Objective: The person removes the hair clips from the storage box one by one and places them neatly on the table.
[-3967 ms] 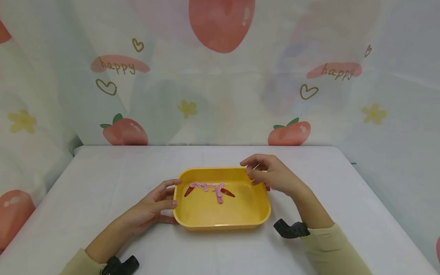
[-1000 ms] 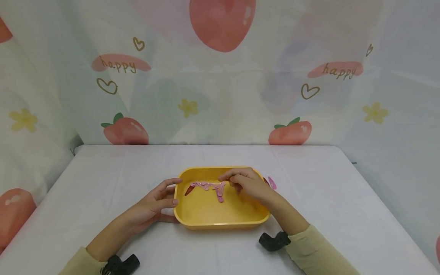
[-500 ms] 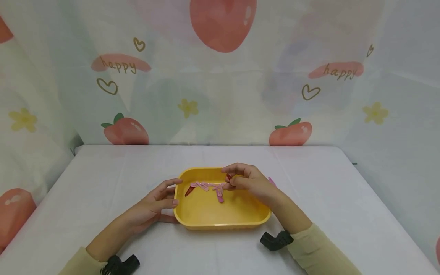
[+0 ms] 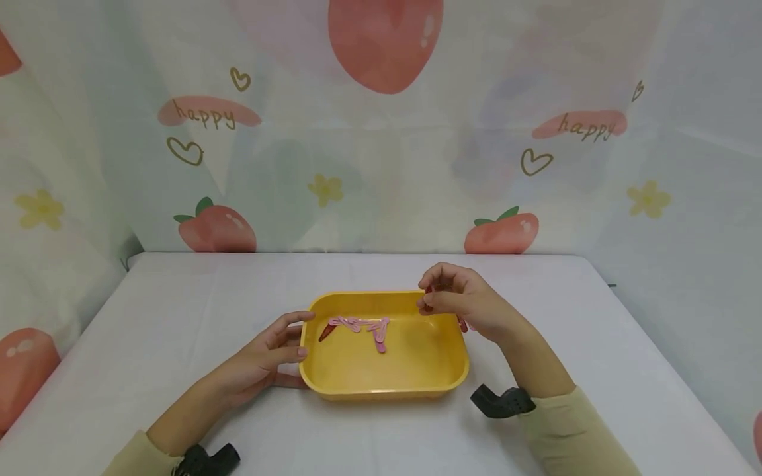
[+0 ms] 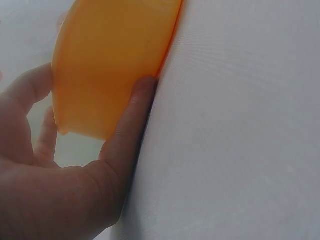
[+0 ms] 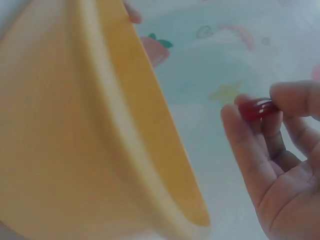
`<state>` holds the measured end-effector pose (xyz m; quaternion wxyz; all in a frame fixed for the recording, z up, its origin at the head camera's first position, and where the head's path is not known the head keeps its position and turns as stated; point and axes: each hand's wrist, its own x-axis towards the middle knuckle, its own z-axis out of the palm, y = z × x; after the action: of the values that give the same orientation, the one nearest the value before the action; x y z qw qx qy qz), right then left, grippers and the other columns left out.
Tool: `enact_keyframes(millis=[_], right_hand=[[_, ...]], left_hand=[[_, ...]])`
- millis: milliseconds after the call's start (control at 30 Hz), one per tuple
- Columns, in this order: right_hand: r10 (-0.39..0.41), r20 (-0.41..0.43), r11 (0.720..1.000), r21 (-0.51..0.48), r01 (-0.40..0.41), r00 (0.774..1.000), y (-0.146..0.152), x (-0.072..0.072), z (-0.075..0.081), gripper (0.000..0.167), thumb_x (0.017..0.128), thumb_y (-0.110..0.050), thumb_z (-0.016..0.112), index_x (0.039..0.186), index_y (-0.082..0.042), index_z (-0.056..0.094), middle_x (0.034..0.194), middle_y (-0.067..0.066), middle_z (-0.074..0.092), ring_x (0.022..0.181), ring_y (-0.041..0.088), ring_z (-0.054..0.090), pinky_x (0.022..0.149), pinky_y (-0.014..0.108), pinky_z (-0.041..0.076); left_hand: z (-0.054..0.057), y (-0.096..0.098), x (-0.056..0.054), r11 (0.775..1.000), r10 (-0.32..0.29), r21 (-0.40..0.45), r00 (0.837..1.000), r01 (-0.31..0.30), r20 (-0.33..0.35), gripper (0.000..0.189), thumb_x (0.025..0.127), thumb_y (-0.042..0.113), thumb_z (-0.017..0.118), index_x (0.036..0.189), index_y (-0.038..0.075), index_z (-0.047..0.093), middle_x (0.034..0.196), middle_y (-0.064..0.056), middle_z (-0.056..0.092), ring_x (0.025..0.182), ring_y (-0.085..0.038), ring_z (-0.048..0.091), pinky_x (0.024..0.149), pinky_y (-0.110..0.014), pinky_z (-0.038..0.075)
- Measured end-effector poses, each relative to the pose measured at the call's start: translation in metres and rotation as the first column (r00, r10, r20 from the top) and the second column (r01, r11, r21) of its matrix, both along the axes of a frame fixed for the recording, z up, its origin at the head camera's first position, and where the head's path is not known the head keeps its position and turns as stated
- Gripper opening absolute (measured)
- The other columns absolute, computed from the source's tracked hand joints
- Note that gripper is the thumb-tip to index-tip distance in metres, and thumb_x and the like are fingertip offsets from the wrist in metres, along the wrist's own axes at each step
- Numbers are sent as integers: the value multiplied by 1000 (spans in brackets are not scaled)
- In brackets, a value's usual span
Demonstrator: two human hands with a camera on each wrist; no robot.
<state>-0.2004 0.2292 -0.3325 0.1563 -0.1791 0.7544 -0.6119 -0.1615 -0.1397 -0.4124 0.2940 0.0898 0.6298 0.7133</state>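
Note:
A yellow plastic tray (image 4: 411, 367) sits on the white table. My left hand (image 4: 268, 354) grips its left end, fingers at the rim and along the end wall, as the left wrist view shows. Over the far right corner of the tray, my right hand (image 4: 476, 301) pinches a small red snap hair clip (image 6: 257, 108) between thumb and fingers. Inside the tray lie several pink hair clips (image 4: 356, 323), a darker pink one (image 4: 380, 346) and a red hair clip (image 4: 327, 332) at the left.
Just beyond the tray's right end, a red clip (image 4: 462, 324) on the table is partly hidden by my right wrist, with a bit of pink beside it. A patterned cloth (image 4: 381, 165) hangs behind the table (image 4: 196, 297).
My right hand reached into the tray, picked up the red hair clip from beside the pink ones, and has moved right with it to the far right corner. The left hand has stayed put.

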Motion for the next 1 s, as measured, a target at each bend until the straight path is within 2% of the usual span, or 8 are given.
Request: enact_keyframes(millis=[67,100,267,467,733,1000], right_hand=[[6,-24,1000,8,-5,1000,7,-1,3,15,95,-4,62,109,-3,58,92,12,62,87,25,69,86,36,60],[6,-30,1000,10,-6,1000,10,-2,4,16,95,-4,62,110,-4,58,92,11,61,86,25,69,81,34,61],[1,-63,999,36,2,998,24,-5,5,21,96,-6,61,117,-6,60,92,9,59,83,26,69,74,35,61],[-40,-57,999,15,41,998,34,-12,2,21,97,-8,61,118,-5,62,96,8,56,86,22,65,83,37,60],[-71,-10,997,39,71,997,44,-20,-3,22,100,-15,60,119,-5,62,96,6,56,88,22,63,86,38,59],[-103,-5,992,68,103,995,59,-22,-8,25,99,-11,59,124,-6,60,104,9,57,90,21,65,85,36,60]], left_hand=[[0,0,0,1000,3,-2,1000,-3,1,60,99,12,60,151,18,30,155,-23,24,120,-34,56,88,-57,56],[0,0,0,1000,4,-3,1000,-4,1,60,99,12,60,151,18,30,155,-23,24,120,-34,56,88,-57,56],[-1,-1,0,1000,4,0,1000,-4,-1,60,99,11,60,151,17,30,155,-23,24,120,-34,56,88,-57,56],[1,0,0,1000,4,-4,1000,-4,-3,60,99,12,60,151,17,30,155,-23,24,121,-34,55,88,-57,56],[2,0,1,1000,2,-4,1000,-2,-2,61,99,12,60,151,18,29,155,-23,24,121,-35,54,88,-57,56],[3,1,1,1000,6,-16,1000,-6,6,61,99,13,61,151,18,30,155,-23,24,121,-35,55,88,-57,56]])
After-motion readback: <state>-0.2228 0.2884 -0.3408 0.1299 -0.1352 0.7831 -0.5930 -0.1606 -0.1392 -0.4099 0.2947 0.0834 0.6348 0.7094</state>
